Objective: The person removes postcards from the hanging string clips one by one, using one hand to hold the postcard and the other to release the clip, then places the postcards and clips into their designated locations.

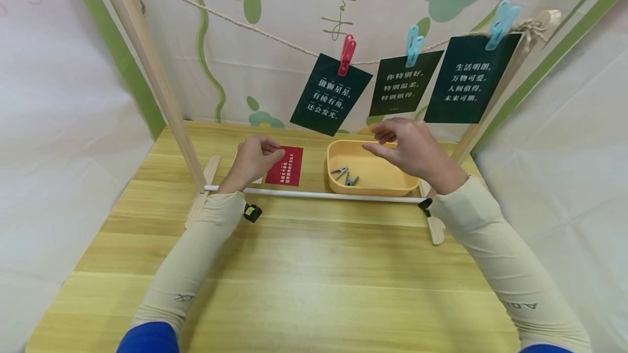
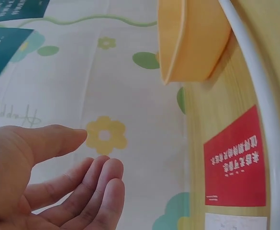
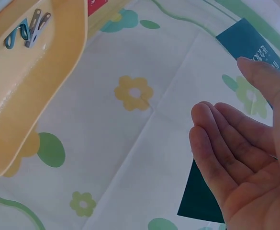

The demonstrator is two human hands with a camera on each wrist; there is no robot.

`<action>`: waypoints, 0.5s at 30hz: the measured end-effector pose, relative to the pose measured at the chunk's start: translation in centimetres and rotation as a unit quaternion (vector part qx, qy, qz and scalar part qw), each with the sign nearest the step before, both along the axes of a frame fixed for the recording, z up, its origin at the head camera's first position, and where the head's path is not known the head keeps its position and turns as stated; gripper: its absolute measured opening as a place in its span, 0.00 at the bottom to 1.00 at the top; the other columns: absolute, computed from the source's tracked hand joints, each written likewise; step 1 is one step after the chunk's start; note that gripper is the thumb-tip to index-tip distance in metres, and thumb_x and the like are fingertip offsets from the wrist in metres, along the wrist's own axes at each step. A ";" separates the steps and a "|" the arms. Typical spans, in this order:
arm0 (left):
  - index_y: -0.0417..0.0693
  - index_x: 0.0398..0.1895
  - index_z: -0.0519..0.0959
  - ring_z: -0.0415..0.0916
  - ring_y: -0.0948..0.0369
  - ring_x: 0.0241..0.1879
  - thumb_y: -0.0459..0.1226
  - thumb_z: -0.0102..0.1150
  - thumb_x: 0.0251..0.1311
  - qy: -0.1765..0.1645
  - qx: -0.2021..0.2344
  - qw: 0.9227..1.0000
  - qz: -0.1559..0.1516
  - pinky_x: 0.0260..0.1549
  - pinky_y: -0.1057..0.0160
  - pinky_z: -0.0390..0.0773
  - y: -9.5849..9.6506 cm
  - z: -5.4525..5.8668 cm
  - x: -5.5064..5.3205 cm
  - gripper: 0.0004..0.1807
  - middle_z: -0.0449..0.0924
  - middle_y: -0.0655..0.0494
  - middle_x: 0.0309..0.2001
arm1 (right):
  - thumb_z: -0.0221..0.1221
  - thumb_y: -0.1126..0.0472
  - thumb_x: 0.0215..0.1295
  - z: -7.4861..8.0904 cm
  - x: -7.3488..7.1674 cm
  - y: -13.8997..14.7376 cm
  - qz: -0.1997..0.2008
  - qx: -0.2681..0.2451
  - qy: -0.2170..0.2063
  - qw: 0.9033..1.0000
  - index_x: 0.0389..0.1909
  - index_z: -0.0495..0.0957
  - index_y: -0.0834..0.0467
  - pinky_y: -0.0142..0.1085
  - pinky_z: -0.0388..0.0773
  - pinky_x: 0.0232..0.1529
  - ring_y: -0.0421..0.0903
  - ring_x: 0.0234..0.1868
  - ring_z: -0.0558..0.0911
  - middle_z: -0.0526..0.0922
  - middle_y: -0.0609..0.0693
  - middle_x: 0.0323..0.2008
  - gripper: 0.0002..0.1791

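— Red printed card: where?
— Flat on the yellow wooden table, before a flowered backdrop, just under the left hand, fingers loose, empty.
— Right hand?
— Relaxed, empty, above the yellow plastic tray.

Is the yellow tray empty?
No, the yellow tray holds two clothespins, seen lying inside it in the head view.

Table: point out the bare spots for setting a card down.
The near table, between the white rod and the front edge, is bare wood. Beyond the rod it is crowded: red card under the left hand, yellow tray with clips under the right hand.
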State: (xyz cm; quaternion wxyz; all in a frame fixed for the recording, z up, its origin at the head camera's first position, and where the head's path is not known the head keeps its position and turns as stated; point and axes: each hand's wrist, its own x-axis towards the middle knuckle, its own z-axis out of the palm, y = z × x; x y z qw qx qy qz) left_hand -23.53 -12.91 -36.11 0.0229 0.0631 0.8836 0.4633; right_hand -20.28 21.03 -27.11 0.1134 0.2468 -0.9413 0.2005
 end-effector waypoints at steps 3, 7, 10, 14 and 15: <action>0.41 0.57 0.82 0.84 0.49 0.53 0.41 0.65 0.73 0.006 0.004 1.000 -0.002 0.58 0.50 0.86 0.2 0.4 0.1 0.16 0.86 0.45 0.54 | 0.73 0.54 0.67 0.4 0.1 -0.1 0.003 -0.001 0.013 1.000 0.51 0.87 0.65 0.52 0.89 0.49 0.55 0.44 0.90 0.91 0.60 0.45 0.19; 0.40 0.57 0.82 0.84 0.49 0.53 0.41 0.64 0.73 0.019 0.012 1.000 -0.005 0.58 0.49 0.86 0.4 0.8 0.3 0.17 0.86 0.45 0.54 | 0.73 0.55 0.67 0.8 0.3 -0.1 0.004 -0.005 0.020 1.000 0.50 0.87 0.64 0.52 0.89 0.50 0.55 0.44 0.90 0.91 0.60 0.45 0.18; 0.40 0.57 0.82 0.84 0.49 0.52 0.41 0.64 0.73 0.033 0.016 0.999 -0.009 0.58 0.49 0.85 0.5 1.1 0.4 0.17 0.86 0.45 0.53 | 0.73 0.55 0.67 1.2 0.5 -0.2 0.005 -0.005 0.028 1.000 0.50 0.87 0.64 0.52 0.89 0.50 0.55 0.44 0.90 0.91 0.60 0.45 0.18; 0.40 0.57 0.82 0.84 0.49 0.52 0.40 0.64 0.73 0.046 0.024 0.999 -0.013 0.59 0.49 0.85 0.6 1.6 0.7 0.16 0.86 0.44 0.54 | 0.72 0.56 0.67 1.8 0.7 -0.3 0.010 -0.004 0.050 0.999 0.49 0.87 0.65 0.51 0.89 0.49 0.55 0.44 0.90 0.91 0.59 0.44 0.17; 0.40 0.57 0.82 0.84 0.49 0.53 0.40 0.64 0.73 0.048 0.027 0.998 -0.014 0.59 0.49 0.85 0.7 1.8 0.8 0.16 0.86 0.44 0.54 | 0.72 0.56 0.67 1.9 0.8 -0.3 0.012 -0.003 0.057 0.998 0.49 0.87 0.65 0.50 0.89 0.49 0.55 0.43 0.90 0.91 0.59 0.44 0.17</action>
